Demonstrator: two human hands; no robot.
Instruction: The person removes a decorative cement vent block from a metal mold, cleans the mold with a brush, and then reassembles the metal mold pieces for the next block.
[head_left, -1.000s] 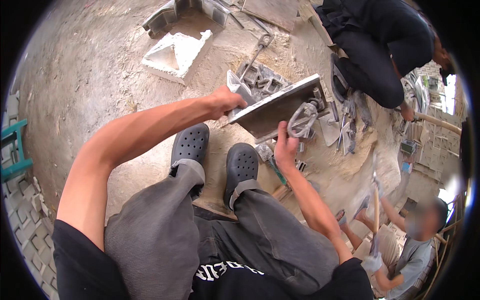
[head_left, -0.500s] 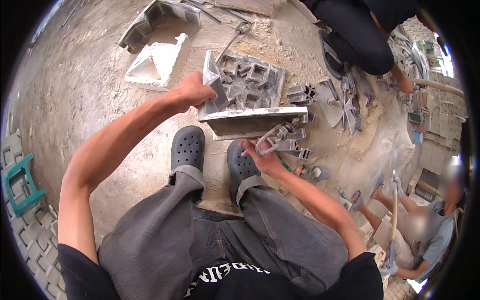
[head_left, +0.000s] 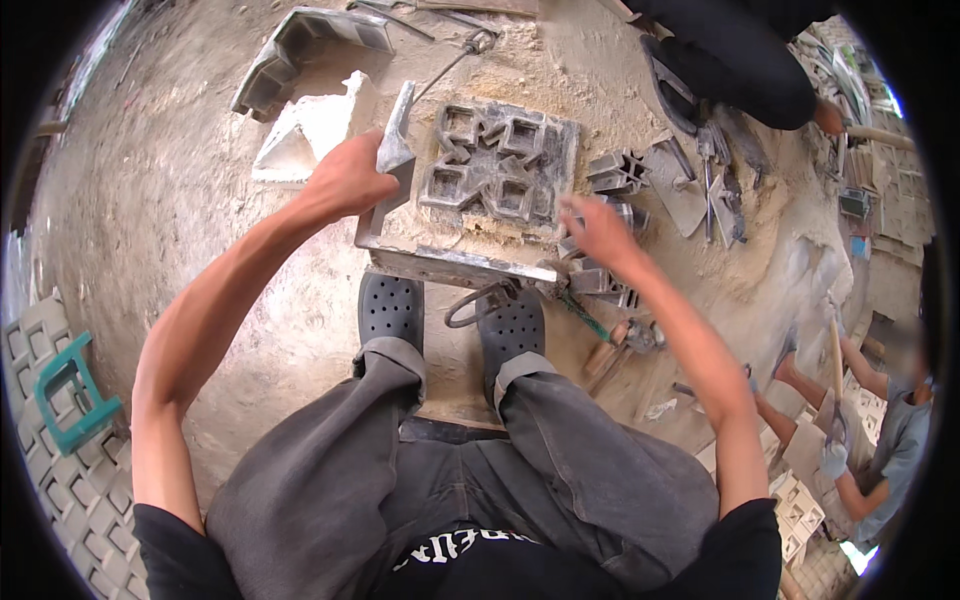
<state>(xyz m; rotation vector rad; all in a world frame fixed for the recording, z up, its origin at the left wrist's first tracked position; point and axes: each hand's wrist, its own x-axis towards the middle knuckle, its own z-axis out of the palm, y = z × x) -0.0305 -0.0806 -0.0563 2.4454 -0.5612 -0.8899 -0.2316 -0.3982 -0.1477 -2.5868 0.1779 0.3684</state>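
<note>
My left hand (head_left: 345, 180) is closed round the upright side of an L-shaped metal mould frame (head_left: 455, 262). Its long side lies along the near edge of a patterned mould plate (head_left: 485, 165), and a ring handle (head_left: 465, 312) hangs toward my shoes. Raised square cells and angular ribs cover the plate. At the plate's right edge is my right hand (head_left: 598, 232), off the frame, its fingers partly curled and slightly blurred, with nothing visible in them. Several grey metal mould pieces (head_left: 618, 172) lie just beyond that hand.
Beyond my left hand sit a white block (head_left: 310, 130) and an angled metal frame (head_left: 310, 38). Trowels (head_left: 675, 185) lie on the right near a kneeling person (head_left: 730, 70). Another person (head_left: 890, 440) holds a long handle. A teal stool (head_left: 75, 395) stands left.
The frame has shifted left and toward me, uncovering more of the plate. My right hand has let go of the ring handle and moved up to the plate's right edge.
</note>
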